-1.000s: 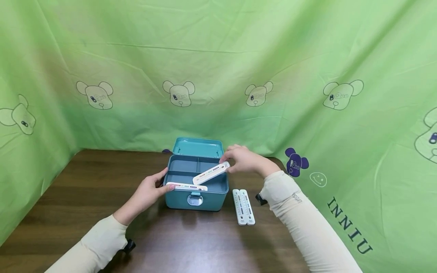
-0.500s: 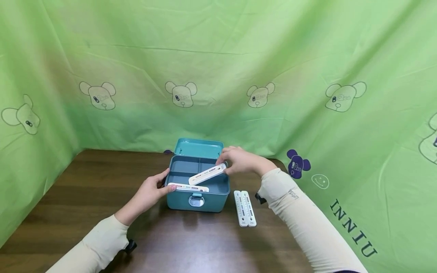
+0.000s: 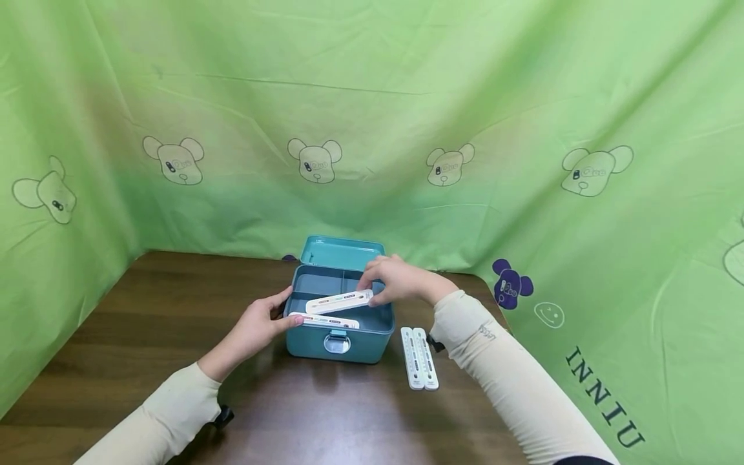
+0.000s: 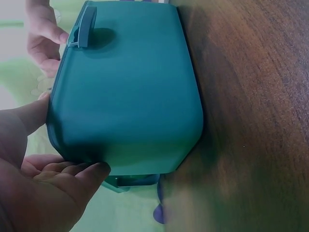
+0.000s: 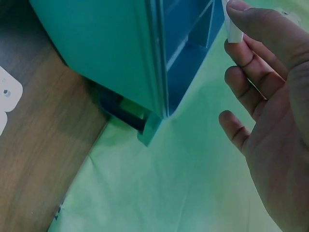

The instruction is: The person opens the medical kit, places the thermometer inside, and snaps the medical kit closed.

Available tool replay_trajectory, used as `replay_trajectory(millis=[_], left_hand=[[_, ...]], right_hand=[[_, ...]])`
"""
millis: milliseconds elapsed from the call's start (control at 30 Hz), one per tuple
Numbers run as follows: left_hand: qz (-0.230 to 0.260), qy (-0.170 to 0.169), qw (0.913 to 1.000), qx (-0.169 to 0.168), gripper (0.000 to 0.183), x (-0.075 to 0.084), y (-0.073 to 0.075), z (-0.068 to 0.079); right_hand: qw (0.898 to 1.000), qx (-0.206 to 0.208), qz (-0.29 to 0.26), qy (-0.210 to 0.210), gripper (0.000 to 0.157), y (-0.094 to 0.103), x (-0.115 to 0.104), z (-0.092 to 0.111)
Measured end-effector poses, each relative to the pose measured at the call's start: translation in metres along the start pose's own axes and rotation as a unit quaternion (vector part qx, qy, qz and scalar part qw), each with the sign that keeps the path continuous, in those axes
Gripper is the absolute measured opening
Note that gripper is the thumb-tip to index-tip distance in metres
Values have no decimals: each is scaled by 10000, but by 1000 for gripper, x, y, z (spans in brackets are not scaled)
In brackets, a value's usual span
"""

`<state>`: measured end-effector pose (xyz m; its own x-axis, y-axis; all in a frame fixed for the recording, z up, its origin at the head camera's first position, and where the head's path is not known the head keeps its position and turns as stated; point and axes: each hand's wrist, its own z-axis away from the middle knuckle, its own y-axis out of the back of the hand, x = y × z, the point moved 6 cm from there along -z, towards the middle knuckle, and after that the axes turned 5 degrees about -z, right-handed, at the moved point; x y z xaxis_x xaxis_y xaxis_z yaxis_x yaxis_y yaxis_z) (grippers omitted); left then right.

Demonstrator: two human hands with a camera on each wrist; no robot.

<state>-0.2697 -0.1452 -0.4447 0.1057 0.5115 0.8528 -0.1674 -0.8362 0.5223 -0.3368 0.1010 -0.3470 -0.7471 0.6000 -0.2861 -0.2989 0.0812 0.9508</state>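
Observation:
A teal storage box (image 3: 340, 345) stands with its lid (image 3: 343, 252) up at the back. My left hand (image 3: 261, 328) grips its left side, fingers against the outer wall and thumb over the front-left rim. Under that thumb's tip lies the end of a white thermometer (image 3: 328, 320), along the inside of the front wall. Between right thumb and fingers, my right hand (image 3: 401, 281) pinches the right end of another white thermometer (image 3: 339, 302), slightly tilted over the front compartment. In the right wrist view, only the end of this thermometer (image 5: 235, 34) shows.
Two more white thermometers (image 3: 420, 358) lie side by side on the wooden table (image 3: 325, 413), right of the box. Dividers split the box's back part. A handle (image 5: 120, 113) sticks out from the box's side. Green printed cloth (image 3: 372, 97) hangs behind and at both sides.
My right hand has moved left and lowered its thermometer further into the box, and the thermometer has become more level. My left hand stays on the box. The view has shifted slightly.

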Motion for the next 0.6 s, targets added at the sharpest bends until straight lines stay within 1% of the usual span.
replay_trajectory(millis=[300,433,600], left_hand=[[15,-7,10000,21,88,0,2,0],[5,7,10000,11,89,-1,1,0],[58,6,10000,36,88,-3,0,-1]], right_hand=[[10000,-13,51,72,28,-11,-7,-12],[10000,-45,48,24,27,-16,-10,-15],[10000,19,8,-2,27,-19,-12,-17]])
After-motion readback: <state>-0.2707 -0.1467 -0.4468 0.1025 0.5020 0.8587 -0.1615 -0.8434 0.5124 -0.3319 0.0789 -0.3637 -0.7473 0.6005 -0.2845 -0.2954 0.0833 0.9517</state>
